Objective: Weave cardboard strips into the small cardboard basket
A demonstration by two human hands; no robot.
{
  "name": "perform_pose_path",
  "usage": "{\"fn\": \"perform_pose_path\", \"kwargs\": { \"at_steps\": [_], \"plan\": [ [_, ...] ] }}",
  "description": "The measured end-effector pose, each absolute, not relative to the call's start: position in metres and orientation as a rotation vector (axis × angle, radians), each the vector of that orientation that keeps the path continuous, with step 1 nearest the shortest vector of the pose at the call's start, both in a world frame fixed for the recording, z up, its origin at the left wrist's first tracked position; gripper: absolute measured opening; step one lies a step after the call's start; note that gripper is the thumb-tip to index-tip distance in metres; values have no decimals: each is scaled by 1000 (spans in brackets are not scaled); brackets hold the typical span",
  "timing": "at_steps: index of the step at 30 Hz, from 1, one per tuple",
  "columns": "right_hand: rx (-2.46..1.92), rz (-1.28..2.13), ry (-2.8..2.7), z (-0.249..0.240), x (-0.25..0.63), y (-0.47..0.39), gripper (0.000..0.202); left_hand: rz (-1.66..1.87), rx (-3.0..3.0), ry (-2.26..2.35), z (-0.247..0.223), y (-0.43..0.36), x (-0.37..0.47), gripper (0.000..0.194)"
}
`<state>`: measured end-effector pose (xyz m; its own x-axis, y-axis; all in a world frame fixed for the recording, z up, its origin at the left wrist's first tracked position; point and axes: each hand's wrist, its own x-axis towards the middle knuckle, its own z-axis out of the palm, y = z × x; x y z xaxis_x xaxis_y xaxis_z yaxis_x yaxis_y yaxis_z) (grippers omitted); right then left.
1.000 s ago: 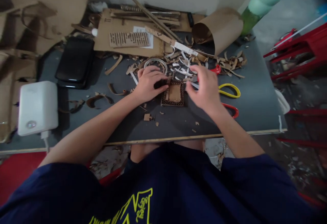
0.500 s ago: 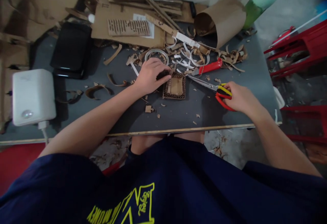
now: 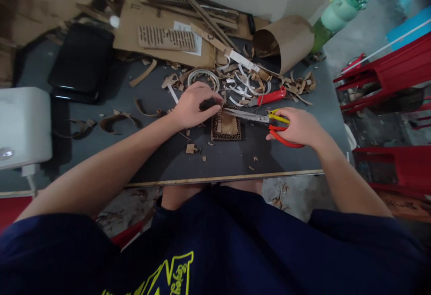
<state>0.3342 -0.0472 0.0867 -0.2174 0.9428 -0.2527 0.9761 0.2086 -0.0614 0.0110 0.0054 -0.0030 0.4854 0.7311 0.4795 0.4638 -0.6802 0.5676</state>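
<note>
My right hand [image 3: 299, 126] holds scissors [image 3: 257, 117] with red and yellow handles. Their blades point left and lie over the far edge of a small rectangular cardboard frame [image 3: 226, 137], which has corrugated walls. At the frame's far left corner, my left hand [image 3: 197, 106] has its thumb and fingertips closed on something too small to make out, perhaps a thin strip. The blades reach close to those fingertips.
Behind the hands lie a red-handled cutter [image 3: 271, 96], a roll of tape [image 3: 203, 79] and paper scraps. Farther back are a cardboard sheet [image 3: 124, 39], a cardboard tube [image 3: 298, 41] and a green bottle [image 3: 340, 14]. A black case [image 3: 82, 63] and white device [image 3: 23, 126] stand left.
My right hand has brought the scissors left, so the blades now reach over the cardboard frame near my left fingertips. The whole view has shifted slightly.
</note>
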Motion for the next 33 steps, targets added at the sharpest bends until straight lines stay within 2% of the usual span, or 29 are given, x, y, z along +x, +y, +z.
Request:
{"fn": "perform_pose_path", "kwargs": {
  "at_steps": [8,11,20,26,33],
  "plan": [
    [1806,-216,2466,90,326,-33,63,1008,2297,1038,-4,7,13,28],
    [1797,-230,2503,90,322,-30,53,999,2245,1049,-1,5,12,25],
    [1787,-312,2494,81,308,-29,46,1073,2185,1069,3,1,10,26],
    [1855,-221,2345,85,297,-42,50,1077,2128,1165,2,-1,8,26],
    [1842,-67,2250,79,279,-67,68,1095,2118,1188,-8,6,8,26]
  ]
}}
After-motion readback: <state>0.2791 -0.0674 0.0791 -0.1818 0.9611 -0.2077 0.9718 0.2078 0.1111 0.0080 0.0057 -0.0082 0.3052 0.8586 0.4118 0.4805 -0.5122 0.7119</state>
